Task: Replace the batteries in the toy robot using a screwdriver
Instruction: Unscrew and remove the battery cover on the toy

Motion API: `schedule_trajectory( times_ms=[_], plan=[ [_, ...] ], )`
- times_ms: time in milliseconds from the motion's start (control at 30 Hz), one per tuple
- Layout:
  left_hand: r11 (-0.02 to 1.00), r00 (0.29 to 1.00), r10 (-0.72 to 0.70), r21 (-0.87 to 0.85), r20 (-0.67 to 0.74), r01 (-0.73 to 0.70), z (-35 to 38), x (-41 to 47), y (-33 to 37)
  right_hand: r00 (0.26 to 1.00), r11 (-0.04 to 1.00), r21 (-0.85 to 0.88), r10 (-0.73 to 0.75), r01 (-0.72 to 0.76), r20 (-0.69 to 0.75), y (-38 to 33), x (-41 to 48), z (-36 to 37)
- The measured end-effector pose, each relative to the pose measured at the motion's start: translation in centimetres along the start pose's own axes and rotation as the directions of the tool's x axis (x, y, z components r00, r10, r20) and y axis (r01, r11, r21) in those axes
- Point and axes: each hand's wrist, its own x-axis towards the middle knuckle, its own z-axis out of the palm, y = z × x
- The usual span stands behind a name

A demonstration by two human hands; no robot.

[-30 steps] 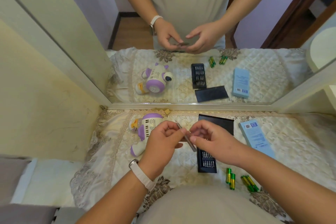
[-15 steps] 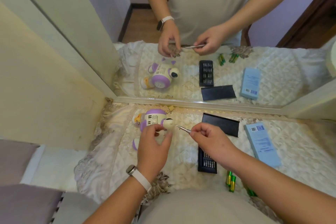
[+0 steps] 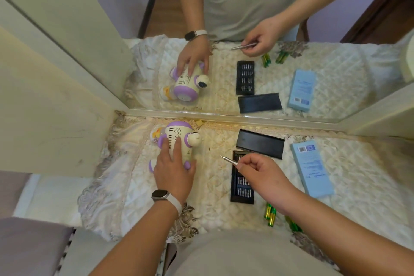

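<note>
The rounded plastic toy robot point(image 3: 177, 139) is cream with purple caps and a dotted grille, on a cream quilted cloth point(image 3: 215, 181) with diamond stitching and brownish floral lace edging. Also a slim silver screwdriver point(image 3: 228, 160), black bit tray point(image 3: 242, 188), pale blue cardboard box point(image 3: 311, 168) and green-and-yellow batteries point(image 3: 270, 214).

Toy robot point(image 3: 177, 132) left — bit tray point(image 3: 233, 186) right

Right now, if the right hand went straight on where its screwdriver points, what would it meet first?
Probably the toy robot, under the left hand. The screwdriver in the right hand points left at its body; the gap looks free, though height is unclear.
</note>
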Motion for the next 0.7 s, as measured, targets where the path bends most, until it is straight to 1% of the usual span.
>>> schedule_trajectory(
  times_ms=[167,300,400,467,567,700],
  plan=[
    [0.998,0.996,0.068,0.009,-0.053,-0.068,-0.3,0.8,-0.7,1.0,1.0,0.024,0.016,-0.015,-0.015,0.8,-1.1,-1.6],
    [0.998,0.996,0.027,-0.06,-0.08,-0.031,-1.3,0.9,-0.7,0.999,1.0,-0.016,-0.007,0.006,-0.048,0.3,-1.9,-2.1],
    [0.98,0.994,-0.048,-0.199,-0.095,0.028,-2.6,0.3,0.1,0.998,0.998,-0.039,-0.044,0.042,-0.041,-1.2,-2.4,-1.7],
    [0.949,0.993,-0.064,-0.313,-0.095,0.031,-3.8,-0.4,0.8,0.995,0.994,-0.066,-0.094,0.091,-0.043,-2.6,-2.9,-1.2],
    [0.9,0.991,-0.044,-0.435,-0.123,-0.014,-6.1,-1.4,1.5,0.983,0.978,-0.134,-0.172,0.161,-0.068,-4.6,-4.0,0.1],
    [0.816,0.979,0.045,-0.558,-0.199,-0.151,-10.0,-2.4,2.2,0.943,0.937,-0.233,-0.299,0.26,-0.147,-7.4,-6.2,1.6]
  ],
)
